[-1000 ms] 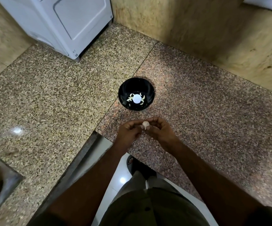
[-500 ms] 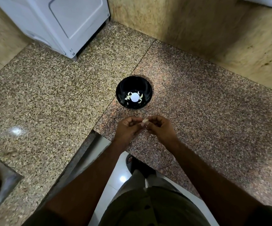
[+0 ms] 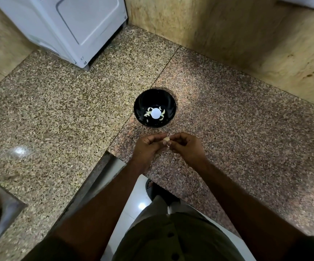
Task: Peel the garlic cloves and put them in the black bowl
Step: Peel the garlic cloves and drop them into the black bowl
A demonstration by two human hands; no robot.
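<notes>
A black bowl [image 3: 154, 97] stands on the granite counter with several pale peeled cloves around a bright light reflection at its bottom. Just in front of it, my left hand [image 3: 147, 147] and my right hand [image 3: 187, 148] meet above the counter. Both pinch one small pale garlic clove [image 3: 166, 140] between their fingertips. Most of the clove is hidden by the fingers.
A white appliance [image 3: 73, 29] stands at the back left on the granite counter [image 3: 58, 113]. Beige stone walls rise behind and to the right. A steel sink corner [image 3: 0, 219] shows at the lower left. The counter has an inner corner near my body.
Both hands stay together on the clove, with small shifts of the fingers. The clove shows a little less between the fingertips than a second ago.
</notes>
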